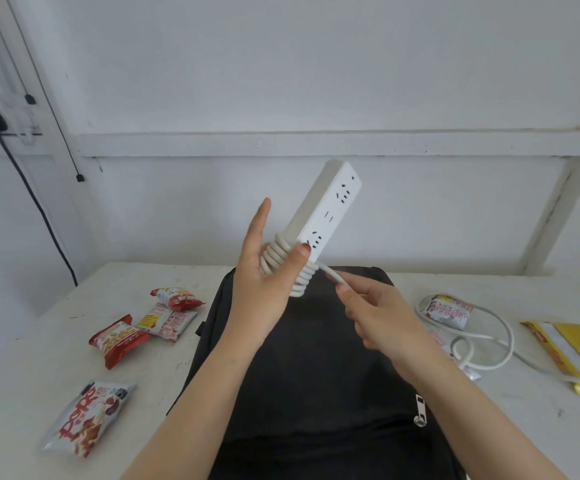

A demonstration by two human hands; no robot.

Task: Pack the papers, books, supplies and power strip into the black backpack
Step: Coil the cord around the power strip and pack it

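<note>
Above black backpack (309,358), power strip (330,206), cord (276,259) coiled

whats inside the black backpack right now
Only outer fabric of the black backpack and a zipper pull show; it lies on the table. Its inside is covered.

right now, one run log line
left hand: holds power strip | right hand: pinches its cord, part-coiled round strip | black backpack: on table

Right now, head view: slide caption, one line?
Left hand holds the power strip over the black backpack; right hand pinches its cord, partly wound round it.
</note>
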